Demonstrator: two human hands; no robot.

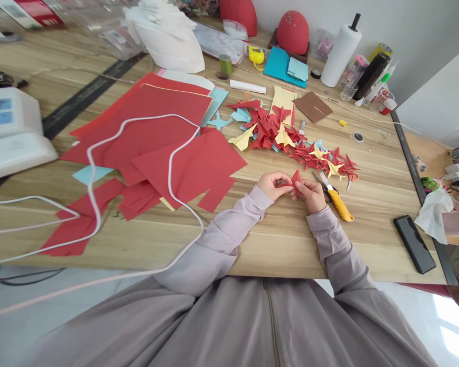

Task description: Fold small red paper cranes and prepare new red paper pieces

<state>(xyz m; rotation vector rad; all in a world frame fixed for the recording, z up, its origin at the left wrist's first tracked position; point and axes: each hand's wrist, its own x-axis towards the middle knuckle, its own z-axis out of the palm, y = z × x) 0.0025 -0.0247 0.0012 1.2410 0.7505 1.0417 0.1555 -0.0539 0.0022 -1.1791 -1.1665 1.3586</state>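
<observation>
A small folded piece of red paper (297, 178) is pinched between both hands above the table's near side. My left hand (272, 185) is closed on its left part, thumb and fingertips together. My right hand (311, 194) grips its right side, with a red point standing up above the thumb. Just right of that hand lie a yellow utility knife (340, 204) and a pair of scissors, partly hidden. Beyond the hands spreads a pile of folded paper stars (268, 127), mostly red, with some yellow and light blue.
Red paper sheets (153, 122) lie stacked on the left, crossed by a white cable (170, 168). A black phone (414, 243) rests near the right edge. Along the back stand a white bottle (340, 56), a yellow tape measure (256, 55) and a red dome (292, 32).
</observation>
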